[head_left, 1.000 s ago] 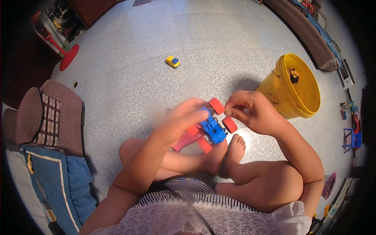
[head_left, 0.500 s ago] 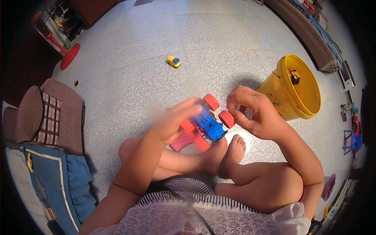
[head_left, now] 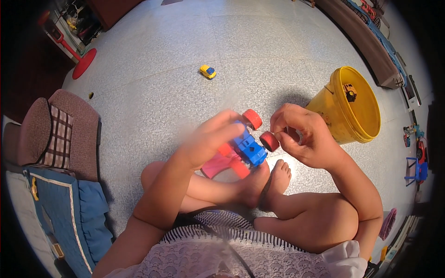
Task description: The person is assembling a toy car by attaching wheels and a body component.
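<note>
A blue toy car (head_left: 250,149) with chunky red wheels is tilted above my crossed feet. My left hand (head_left: 211,141) grips it from the left side, its fingers over the blue body. At the car's right corner, my right hand (head_left: 301,134) is curled, thumb and forefinger pinched at a dark red wheel (head_left: 269,141). Whether that wheel is still joined to the car is hard to see. Another red wheel (head_left: 251,119) sticks out at the far end. A pinkish-red plastic piece (head_left: 213,166) shows below the car, partly hidden by my left hand and the car.
To the right stands a yellow bucket (head_left: 324,109) with a small yellow toy vehicle (head_left: 349,92) inside. A yellow and blue toy car (head_left: 208,72) sits on the floor ahead. A brown cushioned seat (head_left: 83,134) is at the left, and more toys (head_left: 419,160) lie far right.
The wheel at my right fingertips looks turned and darker than before. Both hands have shifted only slightly, and my left hand still holds the toy car.
</note>
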`<control>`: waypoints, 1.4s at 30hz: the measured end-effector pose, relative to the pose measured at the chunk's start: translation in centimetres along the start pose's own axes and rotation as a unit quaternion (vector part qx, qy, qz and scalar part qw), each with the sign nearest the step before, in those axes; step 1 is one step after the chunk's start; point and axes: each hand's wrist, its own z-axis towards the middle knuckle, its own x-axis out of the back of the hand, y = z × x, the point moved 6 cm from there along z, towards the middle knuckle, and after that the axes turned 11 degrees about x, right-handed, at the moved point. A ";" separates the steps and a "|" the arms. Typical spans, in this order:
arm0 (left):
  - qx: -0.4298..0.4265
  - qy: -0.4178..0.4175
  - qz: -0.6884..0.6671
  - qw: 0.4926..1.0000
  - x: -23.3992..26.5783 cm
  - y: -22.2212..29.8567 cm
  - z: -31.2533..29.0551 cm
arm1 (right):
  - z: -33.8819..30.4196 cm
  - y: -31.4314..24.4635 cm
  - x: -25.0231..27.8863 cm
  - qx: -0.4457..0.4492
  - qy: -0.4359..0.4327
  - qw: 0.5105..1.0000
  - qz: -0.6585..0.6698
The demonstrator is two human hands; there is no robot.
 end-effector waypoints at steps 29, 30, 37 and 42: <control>-0.107 0.224 0.418 0.874 -0.9 2.1 -1.4 | 0.4 0.6 -1.3 -0.105 0.013 0.988 0.111; -0.107 0.226 0.417 0.874 -0.9 2.0 -1.5 | 0.9 0.1 -1.2 -0.110 -0.010 0.992 0.057; -0.136 0.276 0.460 0.833 -2.1 2.8 -2.0 | 1.2 -0.3 -2.4 0.030 -0.046 0.965 -0.255; -0.191 0.323 0.518 0.768 -2.9 2.9 -2.0 | 1.6 -1.1 -3.2 0.095 -0.066 0.922 -0.368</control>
